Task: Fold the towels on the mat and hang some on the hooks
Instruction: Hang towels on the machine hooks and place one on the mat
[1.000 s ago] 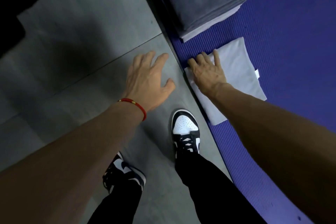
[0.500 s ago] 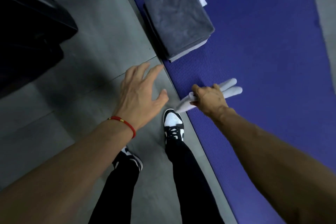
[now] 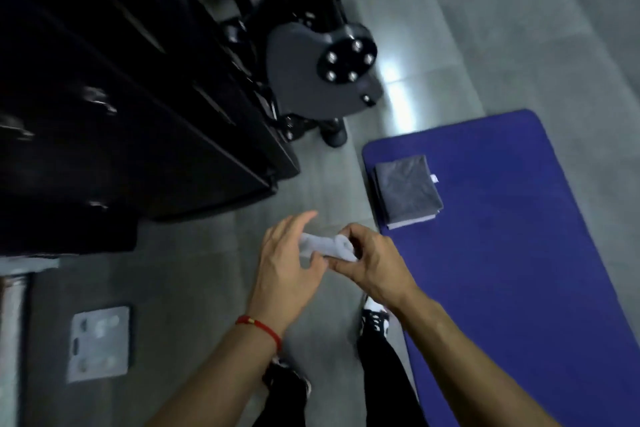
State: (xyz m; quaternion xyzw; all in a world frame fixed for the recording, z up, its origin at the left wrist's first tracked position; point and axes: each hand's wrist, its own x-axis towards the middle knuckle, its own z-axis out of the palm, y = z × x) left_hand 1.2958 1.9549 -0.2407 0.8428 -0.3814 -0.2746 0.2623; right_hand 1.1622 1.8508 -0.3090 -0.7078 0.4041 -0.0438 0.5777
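Both hands are up in the middle of the view, over the grey floor (image 3: 194,288) just left of the purple mat (image 3: 519,253). The right hand (image 3: 372,262) has its fingers curled round a bunched-up white towel (image 3: 329,246), pinching the right end of it. The left hand (image 3: 289,258) is at the other end, thumb under the cloth and fingers fairly straight and spread over the top, so more touching and supporting it than clamping down. There's a red string bracelet (image 3: 261,328) on that wrist.

So the white towel is in the air between the two hands, not on the mat. It's a bit blurry, so I can't tell how it's folded.

On the mat, near its far left corner, sits a neat stack of folded towels (image 3: 407,189), dark grey on top with a lighter one peeking out at the bottom edge, well apart from the hands.

Far side, there's a gym machine (image 3: 322,69) with a grey plate and a black bolted disc. Dark lockers (image 3: 121,114) run down the left. A metal floor plate (image 3: 100,343) sits near left. A black and white sneaker (image 3: 374,319) shows under the right forearm.
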